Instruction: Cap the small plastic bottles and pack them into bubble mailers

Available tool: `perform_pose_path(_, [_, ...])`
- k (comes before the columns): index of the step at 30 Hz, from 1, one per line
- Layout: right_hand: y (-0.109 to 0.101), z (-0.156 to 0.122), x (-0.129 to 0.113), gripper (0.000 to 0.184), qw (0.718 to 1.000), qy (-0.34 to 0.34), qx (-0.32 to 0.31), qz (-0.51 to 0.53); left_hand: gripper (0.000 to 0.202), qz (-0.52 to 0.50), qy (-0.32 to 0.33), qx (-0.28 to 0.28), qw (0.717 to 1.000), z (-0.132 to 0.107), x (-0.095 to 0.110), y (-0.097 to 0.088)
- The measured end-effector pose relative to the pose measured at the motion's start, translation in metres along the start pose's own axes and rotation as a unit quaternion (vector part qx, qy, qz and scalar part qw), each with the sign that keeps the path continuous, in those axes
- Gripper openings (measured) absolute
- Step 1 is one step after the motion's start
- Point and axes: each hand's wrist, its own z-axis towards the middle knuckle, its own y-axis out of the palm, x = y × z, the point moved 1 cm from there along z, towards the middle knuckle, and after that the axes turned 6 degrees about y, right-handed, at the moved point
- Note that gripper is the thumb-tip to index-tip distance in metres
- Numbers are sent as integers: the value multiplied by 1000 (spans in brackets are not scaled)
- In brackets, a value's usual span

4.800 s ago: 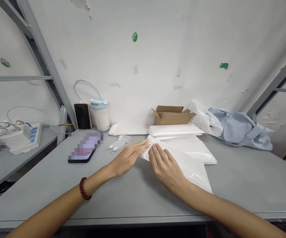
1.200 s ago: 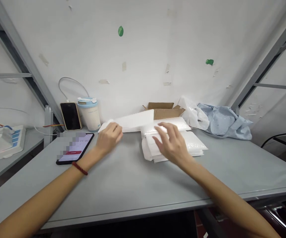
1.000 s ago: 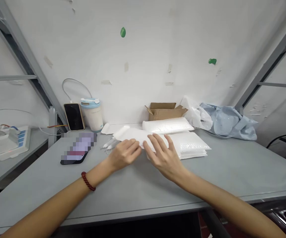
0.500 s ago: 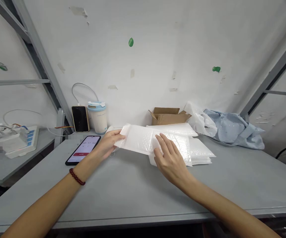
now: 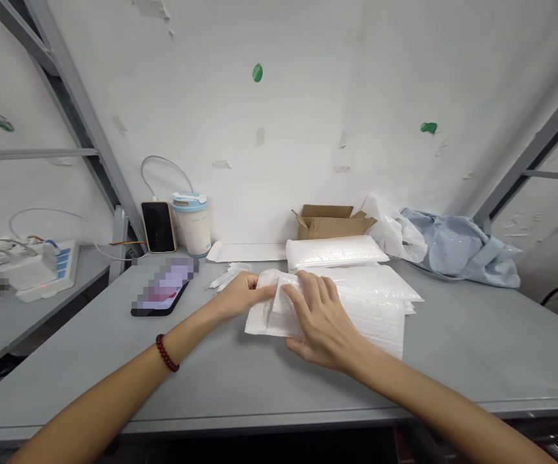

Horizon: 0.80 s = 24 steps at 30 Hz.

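Observation:
A white bubble mailer (image 5: 375, 322) is held between both hands over the grey table (image 5: 240, 386). My left hand (image 5: 240, 296) pinches its left end near the flap, thumb on top. Across its middle lies my right hand (image 5: 320, 319), fingers over the upper face and thumb beneath the lower edge. Right behind them rests a stack of white bubble mailers (image 5: 380, 280), with a puffed mailer (image 5: 337, 250) on top at the back. Small white strips (image 5: 228, 276) lie beyond my left hand, beside a long flat white piece (image 5: 250, 251) at the wall.
On the left are a phone (image 5: 165, 287) lying flat, a second phone (image 5: 158, 227) propped upright, a lidded cup (image 5: 192, 225) and a power strip (image 5: 51, 274). At the back stand an open cardboard box (image 5: 334, 223), a white plastic bag (image 5: 395, 229) and a light blue cloth bag (image 5: 462, 248).
The mailer has come lower and nearer to me. My right hand has gone from resting on it to gripping it, and my left hand has moved right along its end.

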Motion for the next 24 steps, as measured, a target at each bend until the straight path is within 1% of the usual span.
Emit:
perform_pose_path(3, [2, -1, -2, 66, 999, -25, 13, -24, 40, 55, 24, 9, 998, 3, -1, -3])
perform_pose_path(5, [2, -2, -3, 56, 999, -32, 12, -38, 42, 120, 35, 3, 992, 5, 1, -13])
perform_pose_path(7, [1, -3, -3, 48, 999, -30, 9, -43, 43, 186, 21, 7, 982, 7, 4, -30])
perform_pose_path(8, [0, -3, -3, 45, 999, -27, 9, -44, 44, 199, 4, 26, 980, 7, 5, -40])
perform_pose_path(9, [-1, -3, -3, 43, 999, -23, 11, -44, 46, 209, -2, 66, 976, 7, 7, -52])
perform_pose_path(11, [-3, -4, -3, 40, 999, -16, 17, -46, 46, 275, -2, 131, 952, 6, 9, -74])
perform_pose_path(12, [-4, -4, -3, 40, 999, -14, 19, -48, 43, 327, -2, 142, 934, 4, 9, -82])
perform_pose_path(14, [-5, -3, -3, 41, 998, -10, 20, -51, 34, 408, -6, 125, 904, 2, 6, -91])
perform_pose_path(16, [-6, -3, -3, 43, 999, -4, 19, -51, 27, 471, -26, 95, 876, 1, -1, -91])
perform_pose_path(19, [-7, -3, -5, 47, 999, 11, 13, -43, 20, 527, -59, 71, 845, 3, -14, -81])
perform_pose_path(21, [-8, -4, -7, 50, 999, 18, -8, -28, 18, 536, -64, 63, 840, 6, -21, -75])
perform_pose_path(22, [-8, -5, -8, 51, 999, 19, -24, -16, 18, 534, -63, 57, 841, 7, -22, -73])
perform_pose_path(24, [-7, -6, -11, 51, 998, 17, -56, 7, 17, 507, -54, 32, 859, 7, -18, -71])
